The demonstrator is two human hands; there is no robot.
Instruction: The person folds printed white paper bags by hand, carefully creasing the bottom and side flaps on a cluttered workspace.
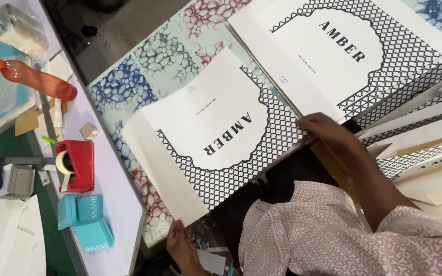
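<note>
A large cream sheet (216, 128), printed with a dark lattice pattern and an arched white panel with dark lettering, lies tilted on a table covered in marbled paper (129, 92). My left hand (180, 248) grips the sheet's near corner at the bottom. On the sheet's right edge rests my right hand (328, 130), fingers pressed on the lattice print. A second sheet of the same kind (344, 46) lies just beyond, at the top right.
A stack of similar printed sheets (425, 138) fans out on the right. On the white side table at left stand a red tape dispenser (75, 166), an orange bottle (31, 76), teal boxes (85, 220) and a small white block (88, 131).
</note>
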